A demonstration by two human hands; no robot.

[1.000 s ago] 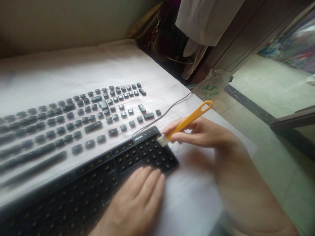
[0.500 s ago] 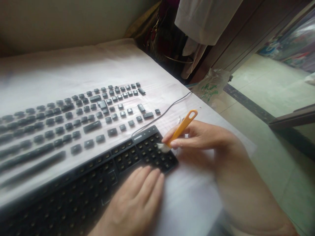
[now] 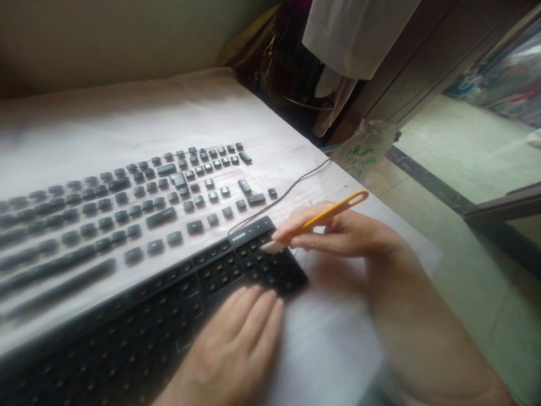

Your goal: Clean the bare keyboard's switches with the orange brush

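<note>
A black keyboard (image 3: 164, 307) with its keycaps off lies across the front of the table, its small switch posts showing. My left hand (image 3: 236, 338) rests flat on its near edge, fingers stretched out and close together. In my right hand (image 3: 325, 228) is a brush (image 3: 333, 211) with an orange handle, pinched between thumb and fingers. Its pale bristles touch the number-pad end of the keyboard, and the handle slants up to the right. Beyond the keyboard, the loose black keycaps (image 3: 160, 216) lie in rows on the white cloth.
A thin black cable (image 3: 291, 185) runs from the keyboard over the right edge of the white-covered table (image 3: 177, 113). A clear plastic bag (image 3: 361, 152) with green print hangs beside that edge. Pale clothing (image 3: 346, 39) hangs behind, and a tiled floor (image 3: 439, 152) lies to the right.
The brush has tilted over to the right, its handle lying lower, and its bristles have moved slightly left and up on the number pad. My left hand has stayed in place.
</note>
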